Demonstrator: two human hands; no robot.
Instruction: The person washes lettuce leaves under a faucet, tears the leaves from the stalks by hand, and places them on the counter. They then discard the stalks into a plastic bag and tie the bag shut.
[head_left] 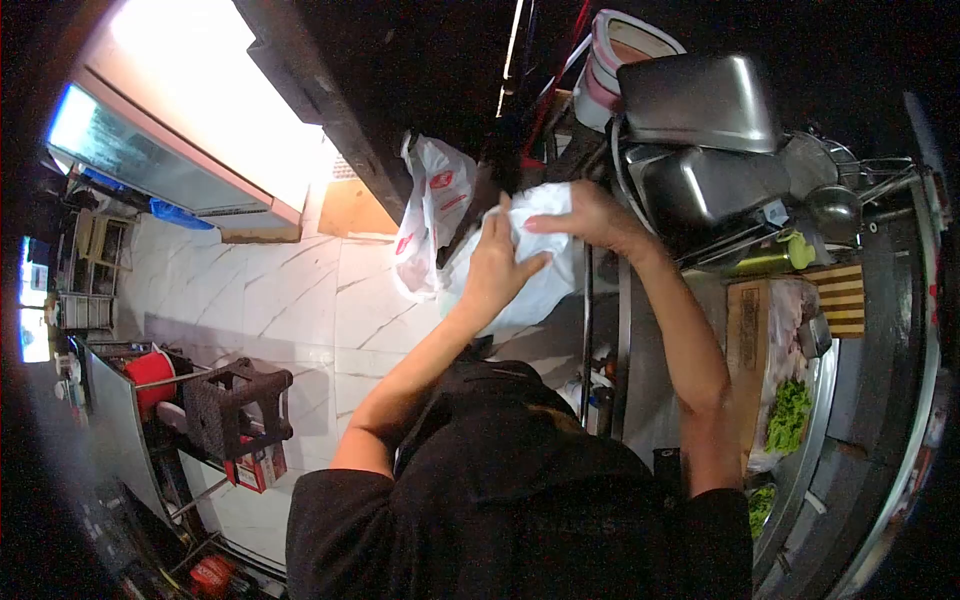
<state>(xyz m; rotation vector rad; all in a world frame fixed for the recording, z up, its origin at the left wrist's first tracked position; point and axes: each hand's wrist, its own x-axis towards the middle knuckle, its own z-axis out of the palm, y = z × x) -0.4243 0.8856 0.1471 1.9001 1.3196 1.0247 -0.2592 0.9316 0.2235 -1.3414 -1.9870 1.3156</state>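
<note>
A crumpled white plastic bag (540, 285) hangs in front of me, between my two hands. My left hand (493, 268) lies against its near side, fingers stretched upward and thumb spread apart. At the bag's upper right edge, my right hand (598, 218) grips the plastic, its thumb laid across the bag; the fingers are partly hidden and smeared by motion. Just left of it hangs a second white plastic bag (440, 185) with red print, touched by neither hand. Whatever the bag in my hands may contain cannot be seen.
Metal pans (700, 105) are stacked at the upper right beside pink-rimmed containers (600, 90). A cardboard box (748, 330) and green lettuce (790, 415) lie along the right counter. Over the marbled floor (375, 300), a dark plastic stool (240, 405) and red container (150, 378) stand left.
</note>
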